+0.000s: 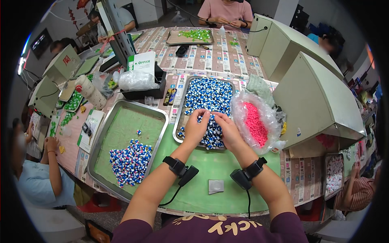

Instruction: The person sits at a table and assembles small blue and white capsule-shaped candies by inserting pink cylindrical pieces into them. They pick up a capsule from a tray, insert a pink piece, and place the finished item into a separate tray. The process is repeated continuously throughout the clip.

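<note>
My left hand (197, 128) and my right hand (229, 132) meet over the near part of a metal tray (177, 128) heaped with small blue-and-white plastic pieces (210, 94). The fingertips of both hands are pinched together, almost touching each other. Whatever they hold is too small or too hidden to make out. Beside my right hand, a clear plastic bag (238, 108) lies open, full of small pink pieces (254, 124). To the left, a larger metal tray (163, 117) with a green lining holds a pile of blue-and-white pieces with pink bits (130, 162).
A small grey square pad (216, 186) lies on the green mat (243, 202) before me. Behind the left tray stands a black box (142, 93) with bubble wrap. Large beige metal housings (316, 105) rise at right. Other people (225, 12) sit around the table.
</note>
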A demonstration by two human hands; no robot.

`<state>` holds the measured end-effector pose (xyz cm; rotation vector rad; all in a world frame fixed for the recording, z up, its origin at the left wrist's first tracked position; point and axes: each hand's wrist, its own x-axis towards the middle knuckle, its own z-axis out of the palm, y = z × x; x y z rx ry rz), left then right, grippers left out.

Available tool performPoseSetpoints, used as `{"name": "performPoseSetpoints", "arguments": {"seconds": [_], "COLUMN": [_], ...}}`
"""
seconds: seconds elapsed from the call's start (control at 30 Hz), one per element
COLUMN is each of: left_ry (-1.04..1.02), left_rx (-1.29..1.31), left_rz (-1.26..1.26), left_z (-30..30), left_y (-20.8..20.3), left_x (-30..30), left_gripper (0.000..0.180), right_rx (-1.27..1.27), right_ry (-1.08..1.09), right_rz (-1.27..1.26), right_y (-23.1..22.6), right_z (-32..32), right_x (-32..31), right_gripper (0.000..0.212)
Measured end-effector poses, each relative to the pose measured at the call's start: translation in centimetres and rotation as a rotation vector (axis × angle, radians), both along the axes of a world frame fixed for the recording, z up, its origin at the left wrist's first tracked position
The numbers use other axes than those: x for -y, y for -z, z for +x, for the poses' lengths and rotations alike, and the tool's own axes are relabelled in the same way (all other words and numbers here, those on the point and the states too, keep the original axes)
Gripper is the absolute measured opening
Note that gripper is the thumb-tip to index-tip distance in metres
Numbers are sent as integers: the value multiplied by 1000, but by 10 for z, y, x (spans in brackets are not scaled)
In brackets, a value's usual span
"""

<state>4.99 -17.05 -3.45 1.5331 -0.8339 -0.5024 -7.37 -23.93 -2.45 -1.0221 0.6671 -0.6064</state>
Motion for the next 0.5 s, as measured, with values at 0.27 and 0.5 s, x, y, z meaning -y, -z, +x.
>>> {"name": "performPoseSetpoints", "arguments": {"seconds": [0.27, 0.5], "left_ry": [95, 100], "left_rx": [-94, -28], "left_rz": [-93, -117], "left_z": [-1, -18], "left_y": [1, -20], "left_x": [-7, -39], "left_gripper": [21, 18], "right_rx": [-40, -71], "right_ry": [-53, -128], "right_rz": [-182, -313], "right_y": [-18, -23], "right_z": [-12, -33], "right_x": [-21, -39], "right_gripper": [26, 21]}}
